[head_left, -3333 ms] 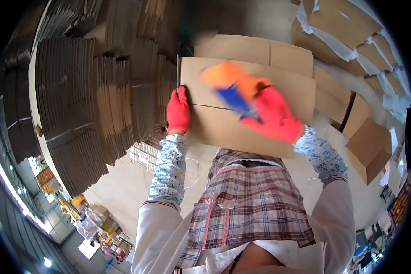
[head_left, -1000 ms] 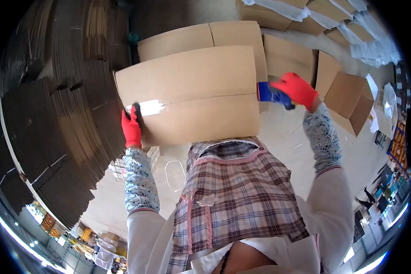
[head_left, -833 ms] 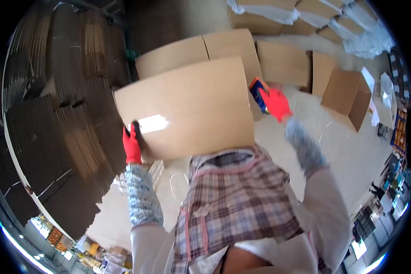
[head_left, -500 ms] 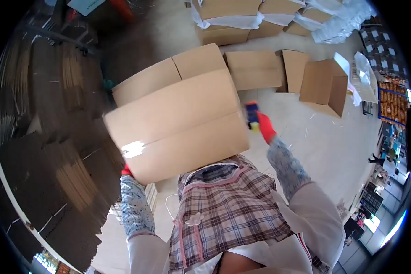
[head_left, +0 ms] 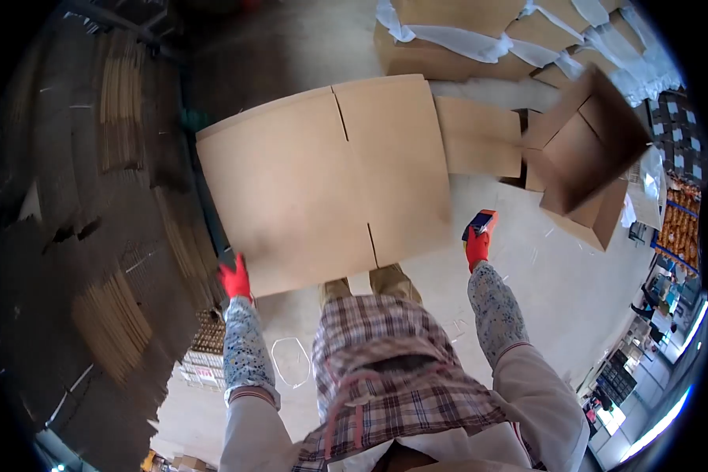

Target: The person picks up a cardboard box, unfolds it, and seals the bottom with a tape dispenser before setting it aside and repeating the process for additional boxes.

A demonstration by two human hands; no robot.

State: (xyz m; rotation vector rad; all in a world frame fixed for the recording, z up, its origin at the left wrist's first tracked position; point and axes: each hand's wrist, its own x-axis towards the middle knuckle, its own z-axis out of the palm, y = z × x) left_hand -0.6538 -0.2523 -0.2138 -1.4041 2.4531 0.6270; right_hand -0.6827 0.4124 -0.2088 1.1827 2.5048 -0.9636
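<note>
My left hand, in a red glove, is open beside the lower left corner of a large flat cardboard sheet. Whether it touches the cardboard I cannot tell. Slots run in from the sheet's upper and lower edges. My right hand, also gloved in red, is closed round a dark blue and orange tape dispenser, right of the sheet. An open cardboard box is tilted at the upper right, its dark inside showing, above another box.
Stacks of folded cardboard line the left side. Large boxes with white wrapping stand at the top right. A white crate is at the lower left. Farther right are shelves and a distant person.
The closed box between my hands is gone from there, and an open box now appears tilted at the upper right. My left hand shows fully, fingers spread. The flat cardboard is now uncovered.
</note>
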